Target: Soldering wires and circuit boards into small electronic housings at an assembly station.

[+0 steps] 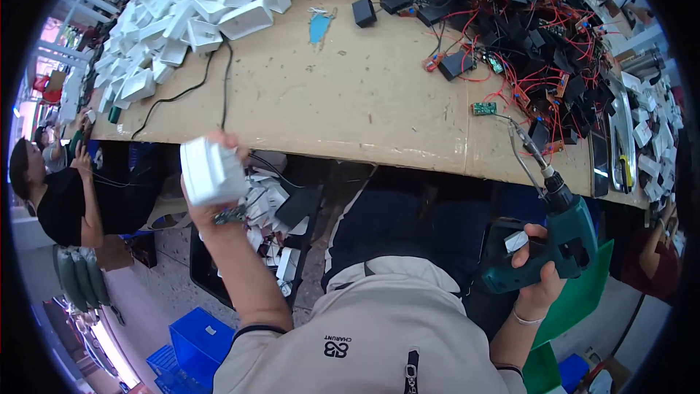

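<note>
My left hand (pixel 204 214) is closed around a white plastic casing (pixel 212 172), held up just off the table's near edge. A small green circuit board (pixel 230 214) shows by that wrist; whether the hand touches it is unclear. In my right hand (pixel 539 284) is a teal power drill (pixel 573 237), its fingers wrapped round the handle. The drill's long bit points away from me, over the table's right part. Close to the bit's tip lies another green circuit board (pixel 484 109) with wires attached.
White casings (pixel 189 11) are heaped at the table's far left. Black boxes and red-wired boards (pixel 539 51) pile up at the right. Black cables (pixel 175 98) trail over the cardboard-covered table (pixel 328 95). Below stands a dark bin (pixel 208 270) of white parts. Other people work at both sides.
</note>
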Demonstrator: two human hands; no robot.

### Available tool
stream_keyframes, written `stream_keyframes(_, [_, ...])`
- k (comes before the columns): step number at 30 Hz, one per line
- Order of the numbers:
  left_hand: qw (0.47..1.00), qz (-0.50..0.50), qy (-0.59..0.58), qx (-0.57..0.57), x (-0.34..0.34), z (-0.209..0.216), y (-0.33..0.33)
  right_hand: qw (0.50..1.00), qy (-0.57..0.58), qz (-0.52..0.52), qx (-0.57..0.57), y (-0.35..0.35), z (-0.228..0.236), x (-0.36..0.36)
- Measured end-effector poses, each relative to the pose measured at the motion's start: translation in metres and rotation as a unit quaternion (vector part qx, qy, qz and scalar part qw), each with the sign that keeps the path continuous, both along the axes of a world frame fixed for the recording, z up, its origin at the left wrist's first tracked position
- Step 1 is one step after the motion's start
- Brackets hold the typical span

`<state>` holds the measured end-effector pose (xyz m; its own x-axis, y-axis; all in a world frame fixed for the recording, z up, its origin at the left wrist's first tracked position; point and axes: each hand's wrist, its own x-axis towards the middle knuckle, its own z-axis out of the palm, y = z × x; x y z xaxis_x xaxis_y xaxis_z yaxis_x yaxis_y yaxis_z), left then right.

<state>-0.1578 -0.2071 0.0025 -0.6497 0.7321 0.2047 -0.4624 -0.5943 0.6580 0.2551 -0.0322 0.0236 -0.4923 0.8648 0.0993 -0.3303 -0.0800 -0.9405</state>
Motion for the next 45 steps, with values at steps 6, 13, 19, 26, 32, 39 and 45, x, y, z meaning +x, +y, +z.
stream_keyframes(6, [0.857,0.051,0.261,-0.441,-0.007,-0.019,-0.136,0.999,0.015,0.042,-0.011,0.001,-0.002,0.003])
stream_keyframes(13, [0.518,-0.018,0.587,-0.622,-0.011,0.010,-0.097,0.999,0.019,0.029,-0.019,0.008,-0.004,0.006])
stream_keyframes(19, [0.698,0.133,0.614,-0.344,-0.018,0.080,0.135,0.999,0.018,-0.011,-0.025,0.017,-0.003,0.000])
stream_keyframes(26, [0.589,0.254,0.674,-0.367,-0.078,0.105,0.361,0.996,0.024,-0.071,-0.048,0.023,0.001,-0.005])
stream_keyframes(32, [0.470,0.094,0.711,-0.514,-0.142,0.104,0.397,0.996,0.019,-0.078,-0.049,0.031,-0.003,-0.005])
stream_keyframes(39, [0.606,0.287,0.672,-0.314,-0.121,0.111,0.271,0.996,0.022,-0.080,-0.042,0.036,-0.012,0.006])
stream_keyframes(45, [0.516,0.190,0.824,-0.138,0.035,0.048,0.198,0.998,0.028,-0.051,-0.034,0.034,-0.013,0.007])
